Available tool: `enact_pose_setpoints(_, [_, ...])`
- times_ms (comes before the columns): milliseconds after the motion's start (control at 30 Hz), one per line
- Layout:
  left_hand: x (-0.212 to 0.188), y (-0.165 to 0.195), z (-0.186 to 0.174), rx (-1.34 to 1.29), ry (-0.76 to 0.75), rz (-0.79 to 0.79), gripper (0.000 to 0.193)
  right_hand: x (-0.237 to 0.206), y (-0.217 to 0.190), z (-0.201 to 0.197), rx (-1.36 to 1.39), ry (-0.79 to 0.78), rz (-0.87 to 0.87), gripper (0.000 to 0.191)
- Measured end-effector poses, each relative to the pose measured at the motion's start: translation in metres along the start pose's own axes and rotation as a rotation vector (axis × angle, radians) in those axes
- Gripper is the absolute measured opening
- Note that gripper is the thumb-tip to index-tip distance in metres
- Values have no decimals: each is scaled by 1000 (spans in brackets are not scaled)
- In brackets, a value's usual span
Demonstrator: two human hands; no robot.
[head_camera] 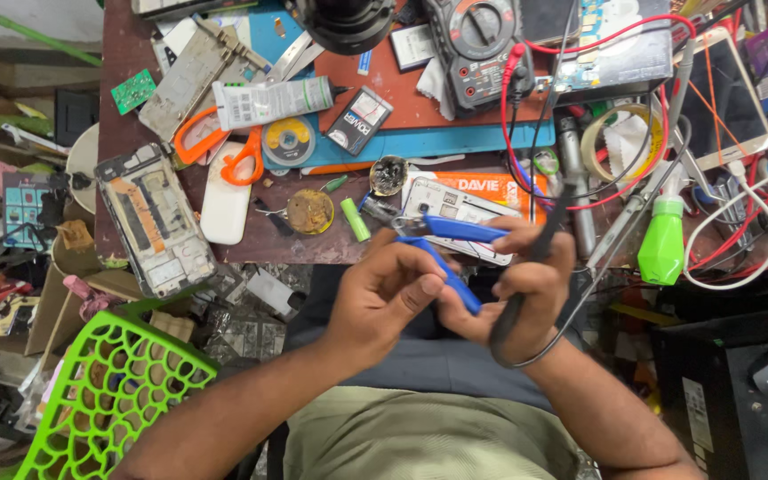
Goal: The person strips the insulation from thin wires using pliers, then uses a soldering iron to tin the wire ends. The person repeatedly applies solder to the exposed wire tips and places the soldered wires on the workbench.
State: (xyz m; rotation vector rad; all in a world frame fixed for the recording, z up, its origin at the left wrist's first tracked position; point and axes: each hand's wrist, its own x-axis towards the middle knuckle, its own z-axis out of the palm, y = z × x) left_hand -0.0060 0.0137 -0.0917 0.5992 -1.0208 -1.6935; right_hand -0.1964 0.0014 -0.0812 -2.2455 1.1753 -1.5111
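Blue-handled cutters point(444, 242), with smooth plastic-coated handles and short grey metal blades, sit between both hands above the person's lap, just off the edge of the desk point(126, 89). The left hand point(382, 298) curls its grip closed around the lower handle, thumb pressed along it, while the right hand point(526, 293) closes its grip on a slim black rod-shaped tool point(531, 267) with a trailing cable, fingertips touching the upper handle. Just beyond the grips, an opened white phone body point(455, 209) lies flat on the worn brown desk.
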Motion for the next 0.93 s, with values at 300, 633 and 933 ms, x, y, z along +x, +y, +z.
enact_pose_setpoints(300, [-4, 28, 26, 859, 181, 200, 13, 14, -20, -7, -81, -208, 62, 48])
enact_pose_setpoints(633, [-9, 39, 13, 209, 126, 240, 8, -2, -10, -25, 890, -91, 528, 29])
enact_pose_setpoints(933, [-28, 38, -1, 40, 79, 161, 5, -14, -17, -40, 1241, -346, 871, 28])
